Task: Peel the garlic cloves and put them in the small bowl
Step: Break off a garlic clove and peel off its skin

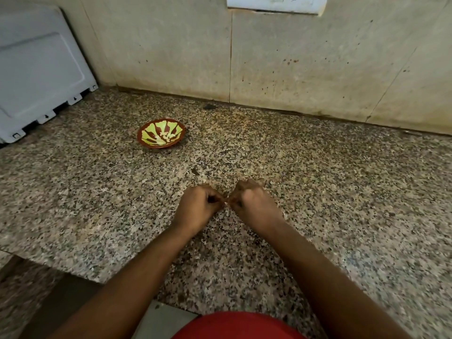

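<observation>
A small brown bowl (144, 140) with a yellow-green pattern stands on the speckled granite counter, up and left of my hands. Several pale peeled garlic cloves (165, 137) lie inside it. My left hand (197, 209) and my right hand (254, 206) meet over the middle of the counter with fingers curled. Between their fingertips they pinch a small garlic clove (226, 203), mostly hidden by the fingers. A bit of pale skin shows at the pinch.
A white appliance panel (39, 69) leans at the back left on the counter (342, 192). The stained wall and a white switch plate (276, 3) lie behind. The counter's front edge steps back at the left (49, 265). A red garment (239, 326) fills the bottom.
</observation>
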